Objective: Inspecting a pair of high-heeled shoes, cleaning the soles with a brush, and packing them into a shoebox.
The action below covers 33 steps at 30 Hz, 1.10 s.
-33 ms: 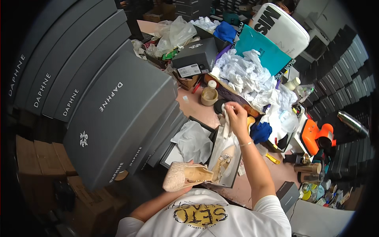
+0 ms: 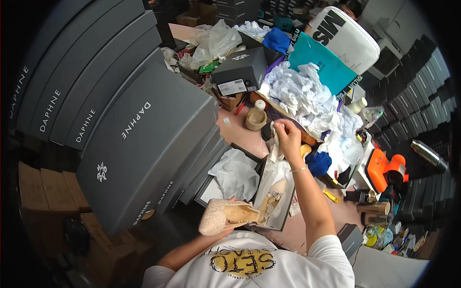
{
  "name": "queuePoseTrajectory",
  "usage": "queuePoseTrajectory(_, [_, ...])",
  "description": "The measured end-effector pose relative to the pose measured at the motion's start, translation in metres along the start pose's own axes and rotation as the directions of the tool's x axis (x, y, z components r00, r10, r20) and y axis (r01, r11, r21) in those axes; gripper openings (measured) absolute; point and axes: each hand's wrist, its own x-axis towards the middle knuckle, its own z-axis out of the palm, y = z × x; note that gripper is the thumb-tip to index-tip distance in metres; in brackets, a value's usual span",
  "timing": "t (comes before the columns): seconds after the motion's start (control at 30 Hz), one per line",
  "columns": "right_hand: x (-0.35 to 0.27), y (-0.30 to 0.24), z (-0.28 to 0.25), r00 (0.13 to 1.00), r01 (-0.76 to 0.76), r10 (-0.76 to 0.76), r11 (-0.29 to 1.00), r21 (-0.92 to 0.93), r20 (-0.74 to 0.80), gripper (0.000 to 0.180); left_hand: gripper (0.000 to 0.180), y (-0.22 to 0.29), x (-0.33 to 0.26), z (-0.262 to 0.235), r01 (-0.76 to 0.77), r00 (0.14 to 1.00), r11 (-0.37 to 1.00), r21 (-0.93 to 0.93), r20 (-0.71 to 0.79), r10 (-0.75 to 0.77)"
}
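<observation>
Lower centre: left hand (image 2: pixel 222 234) holds beige shoe (image 2: pixel 215 218) from below. Right of centre: right hand (image 2: pixel 289 140) pinches white cloth or tissue (image 2: pixel 275 150).

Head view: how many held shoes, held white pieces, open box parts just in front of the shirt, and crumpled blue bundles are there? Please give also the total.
Held shoe: 1
Held white piece: 1
Open box parts: 2
Crumpled blue bundles: 2
Total: 6

right hand (image 2: pixel 288 138) far forward in a pinch, left hand (image 2: pixel 223 234) lower, mostly hidden
</observation>
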Motion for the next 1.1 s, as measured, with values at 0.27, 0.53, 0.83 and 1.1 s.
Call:
queuePoseTrajectory(0.27, [0.089, 0.049, 0.05, 0.943, 0.332, -0.299, 0.839, -0.43, 0.146, 0.012, 0.028, 0.0, 0.021, -0.029, -0.114, 0.976, 0.974, 0.195, 0.207, 0.073])
queuePoseTrajectory(0.53, [0.072, 0.061, 0.052, 0.904, 0.427, -0.376, 0.773, -0.47, 0.202, 0.024, 0.036, 0.015, 0.025, -0.005, 0.09, 0.987, 0.991, 0.095, 0.122, -0.101])
queuePoseTrajectory(0.83, [0.084, 0.048, 0.032, 0.953, 0.286, -0.226, 0.889, -0.357, 0.199, 0.027, 0.039, 0.013, 0.031, -0.011, 0.119, 0.992, 0.987, -0.111, -0.024, -0.122])
queuePoseTrajectory(1.1, [0.074, 0.061, 0.051, 0.889, 0.448, -0.319, 0.754, -0.48, 0.328, 0.037, 0.037, 0.01, 0.035, -0.016, 0.118, 0.993, 0.981, -0.154, 0.031, -0.114])
